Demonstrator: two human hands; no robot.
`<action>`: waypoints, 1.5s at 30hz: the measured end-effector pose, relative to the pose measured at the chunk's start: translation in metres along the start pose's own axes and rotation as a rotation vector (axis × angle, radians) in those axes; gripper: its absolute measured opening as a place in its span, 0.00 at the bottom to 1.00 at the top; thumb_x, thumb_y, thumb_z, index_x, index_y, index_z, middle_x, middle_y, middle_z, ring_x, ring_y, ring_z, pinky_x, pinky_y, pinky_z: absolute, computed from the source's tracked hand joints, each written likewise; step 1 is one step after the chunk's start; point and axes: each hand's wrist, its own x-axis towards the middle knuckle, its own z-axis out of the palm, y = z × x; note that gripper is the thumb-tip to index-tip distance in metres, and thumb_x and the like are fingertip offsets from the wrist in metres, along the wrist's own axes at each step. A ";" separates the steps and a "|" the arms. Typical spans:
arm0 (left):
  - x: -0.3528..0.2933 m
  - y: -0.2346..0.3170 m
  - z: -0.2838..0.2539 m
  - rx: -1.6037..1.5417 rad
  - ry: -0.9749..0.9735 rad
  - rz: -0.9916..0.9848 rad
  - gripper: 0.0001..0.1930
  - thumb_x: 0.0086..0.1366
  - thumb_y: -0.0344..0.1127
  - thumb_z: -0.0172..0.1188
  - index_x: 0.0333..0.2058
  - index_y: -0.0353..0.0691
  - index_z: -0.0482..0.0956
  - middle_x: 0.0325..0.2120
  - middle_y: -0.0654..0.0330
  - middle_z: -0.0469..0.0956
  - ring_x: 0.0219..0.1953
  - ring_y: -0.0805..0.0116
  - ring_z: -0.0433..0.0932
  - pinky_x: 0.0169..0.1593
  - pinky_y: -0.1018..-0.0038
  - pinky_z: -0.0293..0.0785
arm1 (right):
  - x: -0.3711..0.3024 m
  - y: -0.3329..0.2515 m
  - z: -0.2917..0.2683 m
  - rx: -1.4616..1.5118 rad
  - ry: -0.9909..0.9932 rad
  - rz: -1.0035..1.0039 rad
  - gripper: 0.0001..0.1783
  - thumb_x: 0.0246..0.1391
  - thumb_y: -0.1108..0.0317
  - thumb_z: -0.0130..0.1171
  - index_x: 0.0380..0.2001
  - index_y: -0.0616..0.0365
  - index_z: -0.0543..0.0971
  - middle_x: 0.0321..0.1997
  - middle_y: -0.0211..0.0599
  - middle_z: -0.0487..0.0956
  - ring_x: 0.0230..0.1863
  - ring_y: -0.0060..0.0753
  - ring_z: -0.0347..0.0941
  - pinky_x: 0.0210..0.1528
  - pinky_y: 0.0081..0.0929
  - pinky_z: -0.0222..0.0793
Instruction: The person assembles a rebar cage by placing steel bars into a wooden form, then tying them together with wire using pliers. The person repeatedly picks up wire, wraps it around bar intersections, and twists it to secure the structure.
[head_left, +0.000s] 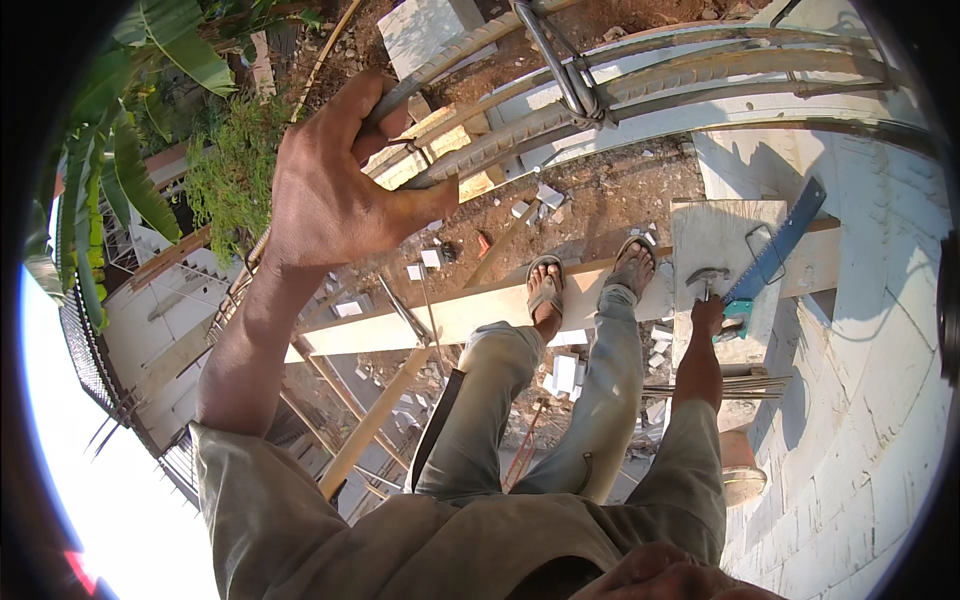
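Note:
My left hand [335,185] is raised at the upper left, its fingers curled over the ribbed steel rebar [520,125] and its thumb under it. Several long bars run to the upper right, and a bent steel stirrup [560,75] crosses them and is tied on. Lower down on the right, my right hand [707,316] closes round the handle of what looks like a claw hammer [709,274], its metal head showing above the fist. Beside that hand lies a blue-bladed handsaw [778,247] with a teal handle, on a wooden board [715,222].
My sandalled feet stand on a narrow wooden plank [465,312] above ground strewn with white block rubble [565,372]. A pale block wall [850,350] rises at the right. Wooden poles [375,425] slant below the plank; an upturned-looking bucket [742,468] sits near the wall. Leafy plants [235,150] grow at the left.

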 end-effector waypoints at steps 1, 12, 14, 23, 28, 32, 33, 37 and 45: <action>0.002 0.000 -0.002 -0.008 0.002 0.003 0.25 0.39 0.40 0.73 0.35 0.35 0.74 0.25 0.56 0.77 0.27 0.70 0.79 0.36 0.70 0.78 | -0.002 -0.003 0.000 -0.021 -0.027 0.009 0.21 0.56 0.58 0.54 0.51 0.51 0.71 0.55 0.46 0.72 0.56 0.59 0.69 0.51 0.51 0.71; 0.003 0.001 -0.003 0.105 -0.096 -0.040 0.33 0.43 0.52 0.69 0.46 0.37 0.74 0.31 0.51 0.83 0.31 0.57 0.84 0.36 0.63 0.80 | -0.163 -0.041 -0.103 1.208 -0.149 0.012 0.19 0.54 0.55 0.62 0.24 0.57 0.68 0.13 0.25 0.63 0.12 0.22 0.59 0.13 0.24 0.55; 0.005 0.005 0.006 0.059 -0.081 0.022 0.32 0.43 0.53 0.69 0.45 0.39 0.75 0.30 0.52 0.83 0.29 0.57 0.84 0.35 0.63 0.80 | -0.217 -0.032 -0.162 1.281 0.008 -0.251 0.18 0.57 0.55 0.60 0.25 0.57 0.70 0.14 0.24 0.63 0.13 0.19 0.60 0.16 0.22 0.57; 0.023 0.003 0.008 0.078 -0.216 -0.007 0.38 0.50 0.63 0.59 0.57 0.51 0.67 0.34 0.50 0.83 0.39 0.52 0.83 0.45 0.60 0.78 | -0.255 -0.142 -0.503 0.331 0.970 -1.395 0.12 0.59 0.62 0.54 0.36 0.62 0.75 0.34 0.45 0.78 0.39 0.49 0.74 0.44 0.39 0.67; 0.017 -0.002 0.024 0.029 -0.133 0.019 0.34 0.53 0.62 0.58 0.54 0.48 0.70 0.36 0.48 0.82 0.40 0.51 0.82 0.46 0.60 0.77 | -0.232 -0.213 -0.498 0.239 0.915 -1.359 0.20 0.57 0.63 0.52 0.50 0.61 0.74 0.43 0.59 0.78 0.46 0.59 0.73 0.49 0.40 0.70; 0.004 0.002 0.012 0.014 -0.193 0.013 0.35 0.52 0.64 0.60 0.52 0.46 0.70 0.36 0.50 0.82 0.38 0.51 0.83 0.44 0.60 0.78 | -0.251 -0.239 -0.484 -0.103 0.628 -1.016 0.19 0.59 0.58 0.50 0.49 0.57 0.74 0.45 0.56 0.77 0.47 0.56 0.73 0.52 0.42 0.67; 0.005 0.003 0.008 -0.002 -0.279 -0.019 0.38 0.50 0.63 0.63 0.53 0.44 0.69 0.42 0.49 0.80 0.45 0.54 0.81 0.49 0.60 0.75 | -0.247 -0.240 -0.479 -0.160 0.729 -1.059 0.19 0.61 0.55 0.49 0.43 0.59 0.74 0.39 0.55 0.79 0.43 0.56 0.75 0.51 0.45 0.64; -0.014 0.022 0.005 0.020 0.120 -0.041 0.40 0.48 0.61 0.68 0.53 0.40 0.69 0.47 0.54 0.75 0.51 0.54 0.73 0.55 0.60 0.66 | -0.238 -0.234 -0.479 -0.181 0.834 -1.147 0.29 0.63 0.43 0.42 0.35 0.61 0.76 0.29 0.59 0.80 0.38 0.58 0.76 0.54 0.56 0.54; -0.054 0.120 0.114 -1.911 0.477 -0.818 0.09 0.66 0.35 0.59 0.39 0.37 0.72 0.32 0.62 0.76 0.28 0.71 0.75 0.33 0.72 0.72 | -0.249 -0.242 -0.484 -0.235 0.750 -1.112 0.26 0.63 0.46 0.43 0.32 0.60 0.75 0.30 0.56 0.80 0.37 0.58 0.76 0.53 0.56 0.55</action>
